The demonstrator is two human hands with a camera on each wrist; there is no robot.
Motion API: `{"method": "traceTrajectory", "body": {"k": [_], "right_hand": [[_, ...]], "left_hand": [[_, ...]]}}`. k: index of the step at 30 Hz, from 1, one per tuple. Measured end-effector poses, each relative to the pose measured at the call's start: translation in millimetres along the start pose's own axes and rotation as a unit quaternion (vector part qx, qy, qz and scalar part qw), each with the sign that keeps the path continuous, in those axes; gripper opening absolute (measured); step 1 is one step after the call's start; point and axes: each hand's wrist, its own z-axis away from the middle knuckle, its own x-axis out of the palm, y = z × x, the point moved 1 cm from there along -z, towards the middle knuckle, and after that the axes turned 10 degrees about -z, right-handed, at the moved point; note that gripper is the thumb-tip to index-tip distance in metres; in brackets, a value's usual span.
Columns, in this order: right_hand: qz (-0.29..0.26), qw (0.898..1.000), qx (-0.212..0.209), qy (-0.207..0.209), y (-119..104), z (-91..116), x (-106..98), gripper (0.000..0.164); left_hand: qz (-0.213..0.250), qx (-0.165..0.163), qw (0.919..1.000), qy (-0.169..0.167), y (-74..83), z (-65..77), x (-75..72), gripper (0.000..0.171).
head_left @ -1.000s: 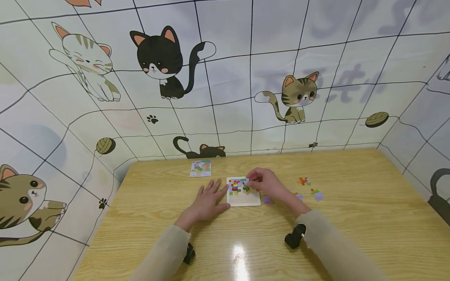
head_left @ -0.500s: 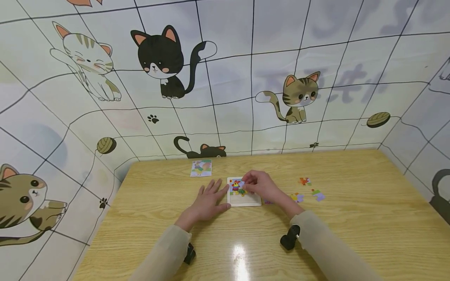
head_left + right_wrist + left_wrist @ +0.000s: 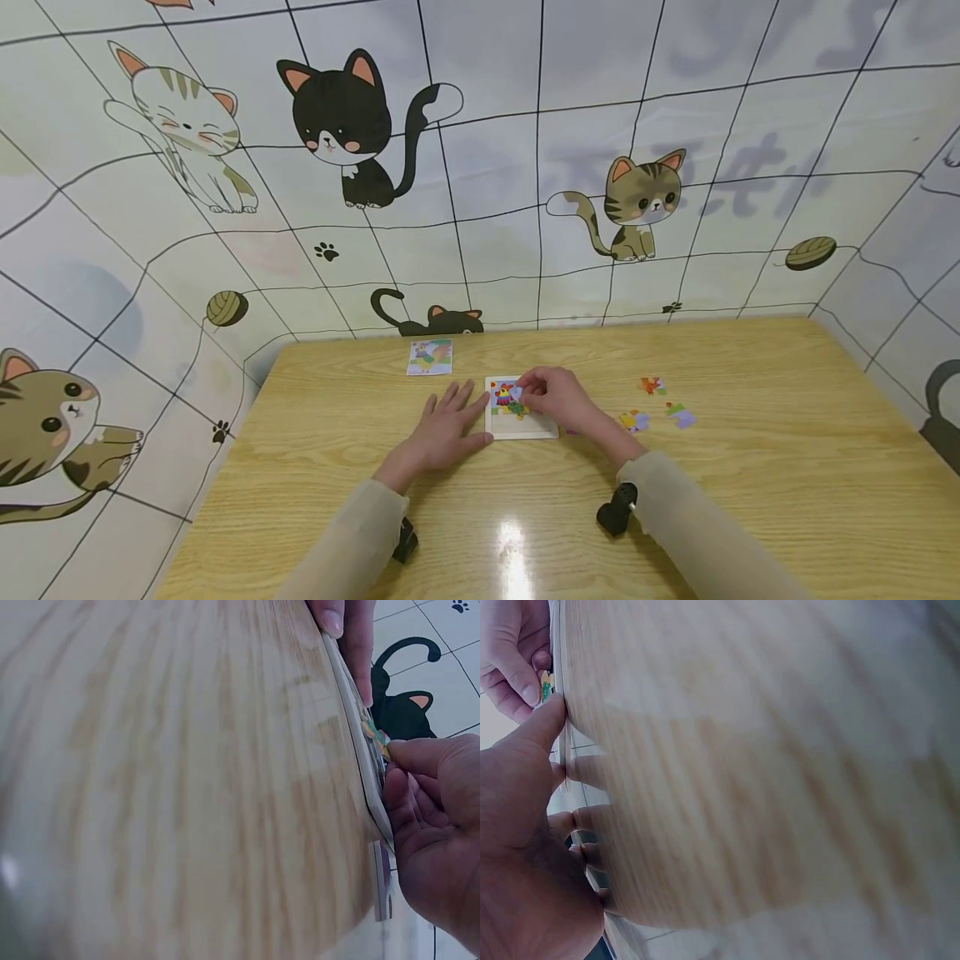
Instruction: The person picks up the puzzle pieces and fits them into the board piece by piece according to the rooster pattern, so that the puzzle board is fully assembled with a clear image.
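Observation:
A white-rimmed puzzle tray [image 3: 517,432] lies mid-table, with colourful pieces, one showing a red bird [image 3: 502,392], in its upper left part. My left hand [image 3: 441,433] lies spread on the tabletop, thumb and forefinger touching the tray's left edge. Over the tray, my right hand [image 3: 558,398] pinches a puzzle piece [image 3: 376,738] with green and orange on it between thumb and fingers. In the right wrist view that piece is low over the tray, slightly tilted. The fingers hide part of it and the tray's upper right.
Loose puzzle pieces lie to the right: an orange one [image 3: 652,385], a green and lilac one [image 3: 681,415] and a yellow one [image 3: 632,421]. Another piece [image 3: 382,881] lies beside the tray, under my right hand. A picture card [image 3: 430,357] lies at the back left.
My right hand has moved left and slightly down over the tray with the puzzle piece, then nearly stopped. My left hand has stayed at the tray's edge.

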Motion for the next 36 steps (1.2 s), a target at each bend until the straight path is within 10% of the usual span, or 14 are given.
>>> {"method": "traceTrajectory", "body": {"k": [36], "right_hand": [[0.095,0.995,-0.002,-0.005,-10.2,-2.7,5.9,0.011]], "left_hand": [[-0.008,-0.002,1.0,0.002,0.6,-0.9,0.0,0.068]]}}
